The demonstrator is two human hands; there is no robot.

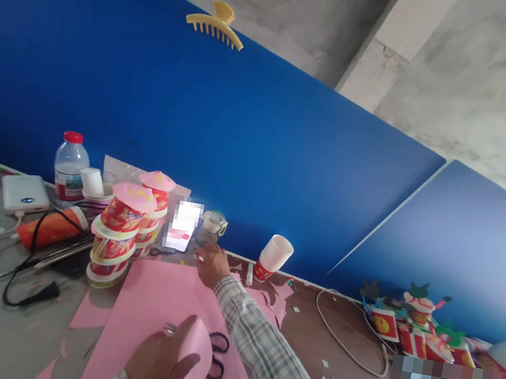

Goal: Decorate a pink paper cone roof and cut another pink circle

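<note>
My left hand (155, 367) is low in the middle and holds a curled piece of pink paper (197, 353) shaped like a cone. Just beyond it, black-handled scissors (216, 353) lie on a large pink sheet (151, 302). My right hand (210, 264), in a plaid sleeve, reaches to the sheet's far edge, close to a small clear jar (213, 225). Its fingers are curled and whether they grip anything is hidden. A stack of red paper cups with pink cone lids (122, 232) stands left of that hand.
A water bottle (69, 168), a white power bank (24, 194), an orange tube (49, 230) and black cables (28, 297) crowd the left. A tilted paper cup (273, 257), a white cable (344, 340) and decorated cups (410, 319) lie right. A blue partition (243, 130) with a yellow hair claw (216, 24) backs the table.
</note>
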